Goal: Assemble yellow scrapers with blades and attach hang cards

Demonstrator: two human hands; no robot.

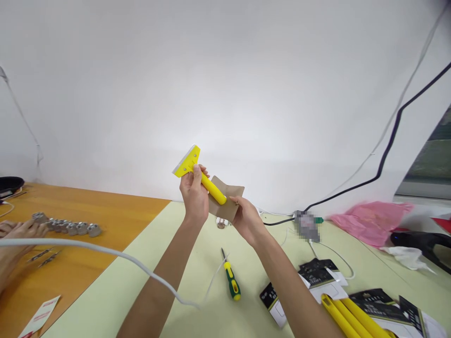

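Note:
A yellow scraper (188, 160) with a wide metal blade is tilted up and to the left in front of the wall. My left hand (196, 195) is closed around it just below the head, the thumb pressed on the front. Its handle end lies over a creased brown card (227, 191). My right hand (248, 218) pinches that card at its right edge. Below both hands a screwdriver (231, 280) with a green and yellow handle rests on the pale green table top (197, 277).
Yellow handles (348, 317) and black-and-white packages (319, 277) lie at right, near a pink plastic bag (369, 220). A white cable (141, 272) crosses the left foreground. On the orange table (116, 211), another person's hand (21, 232) is beside several metal parts (72, 227).

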